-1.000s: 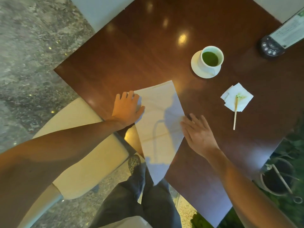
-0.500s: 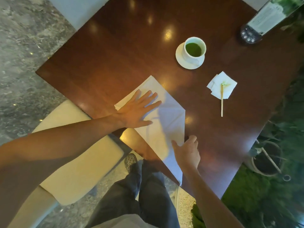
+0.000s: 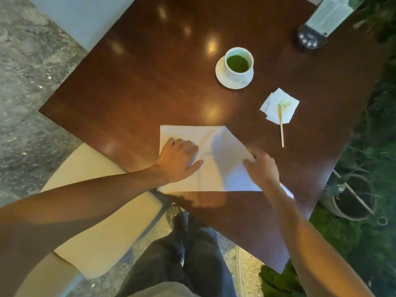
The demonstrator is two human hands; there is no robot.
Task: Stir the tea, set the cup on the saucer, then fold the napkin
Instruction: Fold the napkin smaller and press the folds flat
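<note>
A large white napkin lies flat near the front edge of the dark wooden table. My left hand presses on the napkin's left part, fingers slightly curled. Blurred, my right hand rests on its right edge; whether it pinches the cloth I cannot tell. A white cup of green tea stands on its white saucer at the back right. A wooden stirring stick rests with its tip on small stained paper napkins.
A dark menu stand occupies the table's far right corner. A cream chair is at the left below the table. My legs and a shoe show beneath. A plant pot sits on greenery at right.
The napkin now lies as a wider flat shape fully on the table, no longer hanging over the edge. My left hand shifted left on it; my right hand moved up onto its right edge.
</note>
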